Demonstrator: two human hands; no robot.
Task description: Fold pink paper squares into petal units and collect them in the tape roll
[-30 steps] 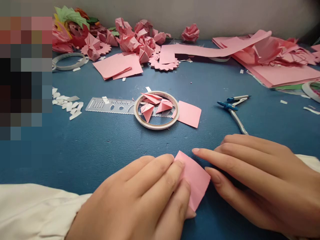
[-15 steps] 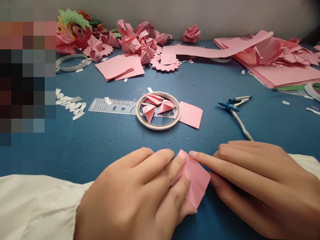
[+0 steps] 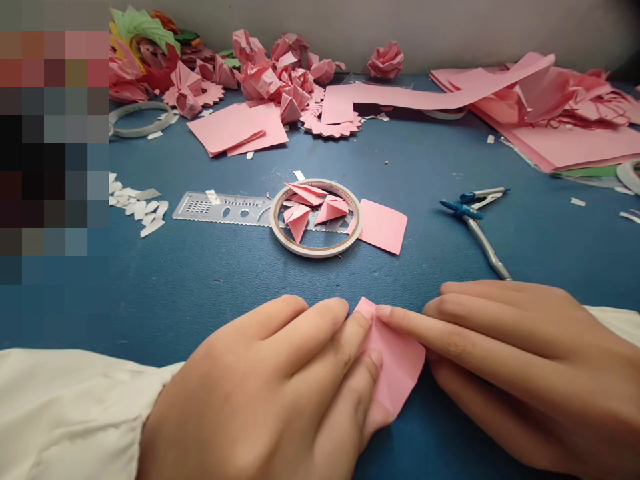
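A small pink paper square [image 3: 399, 363], creased and turned corner-up, lies on the blue table at the front centre. My left hand [image 3: 280, 373] presses on its left part, with fingertips on the paper and the thumb at its lower corner. From the right, my right hand [image 3: 525, 360] touches the paper's upper edge with its index fingertip, while its thumb is at the right corner, partly hidden. Beyond the hands, a tape roll [image 3: 316, 253] surrounds several folded pink pieces [image 3: 333, 209]. It rests on a clear ruler [image 3: 220, 207] and touches another pink square [image 3: 384, 227].
A blue and silver compass [image 3: 480, 233] lies right of centre. White paper scraps [image 3: 140, 203] are at the left. Crumpled and folded pink papers [image 3: 265, 77] line the back left, and pink sheets [image 3: 570, 143] the back right. A second tape roll [image 3: 143, 120] is at the back left.
My right index finger has slid slightly left along the paper's top edge, and the right corner of the paper now curves up. The view has shifted a little.
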